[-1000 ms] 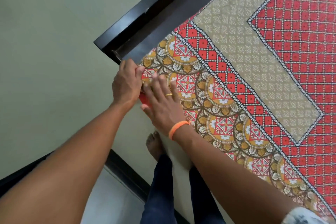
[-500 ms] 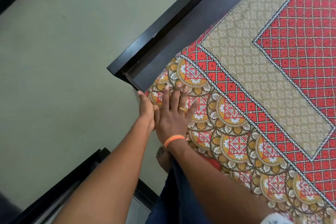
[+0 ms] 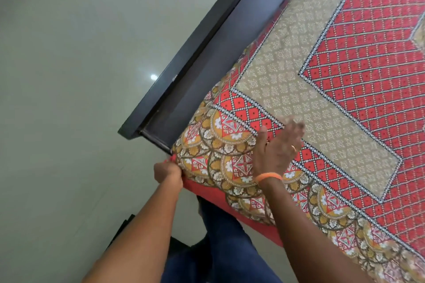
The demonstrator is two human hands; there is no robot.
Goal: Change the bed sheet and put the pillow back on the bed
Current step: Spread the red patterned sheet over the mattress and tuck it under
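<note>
The bed (image 3: 202, 37) has a dark frame; a patterned red and beige bed sheet (image 3: 322, 89) lies spread over it, reaching the near corner; pale floor (image 3: 69, 76) beneath.

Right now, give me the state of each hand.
Left hand: closed, gripping the bed sheet at the mattress corner.
Right hand: open, fingers spread on top of the sheet.

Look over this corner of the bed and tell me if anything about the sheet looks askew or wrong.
Nothing stands out. The bed sheet lies flat and smooth, its patterned border following the dark bed frame. The left hand is at the corner and the right hand hovers above.
</note>
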